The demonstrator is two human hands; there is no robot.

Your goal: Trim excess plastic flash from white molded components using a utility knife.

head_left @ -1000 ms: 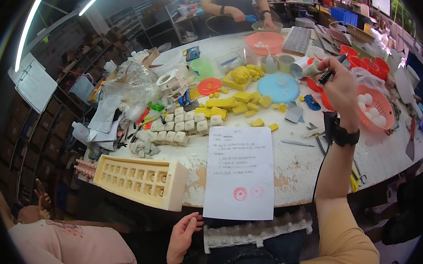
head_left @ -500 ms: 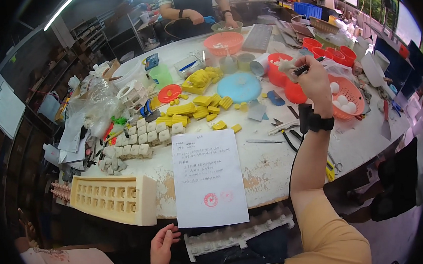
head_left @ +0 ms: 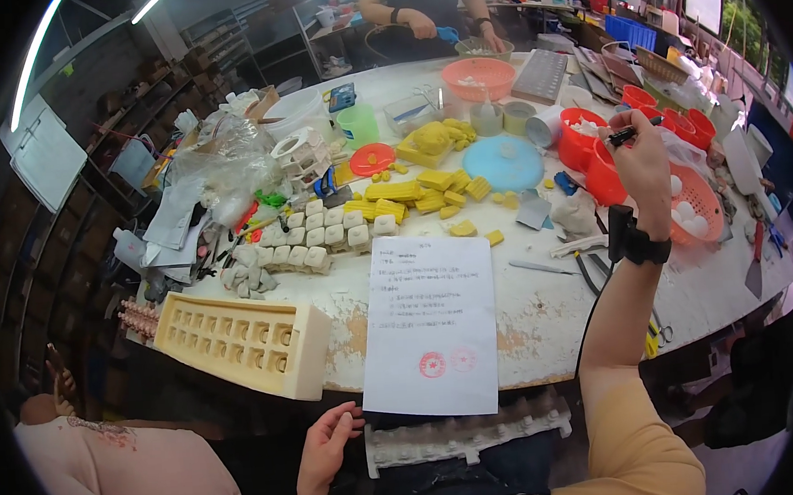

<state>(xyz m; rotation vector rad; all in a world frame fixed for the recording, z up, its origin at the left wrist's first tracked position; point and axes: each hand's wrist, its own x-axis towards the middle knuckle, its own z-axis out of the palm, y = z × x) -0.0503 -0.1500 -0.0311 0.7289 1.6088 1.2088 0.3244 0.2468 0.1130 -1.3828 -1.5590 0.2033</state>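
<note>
— Hands? 
— My right hand point(head_left: 641, 164) grips a small black tool point(head_left: 621, 136) above the red bowls point(head_left: 592, 156) near the bench's right edge. My left hand point(head_left: 326, 447) is open, below the bench's front edge.

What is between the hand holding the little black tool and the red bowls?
Nothing visible. The right hand grips the small black tool raised right over the red bowls, with only open air between them. The left hand rests down below the table edge.
</note>
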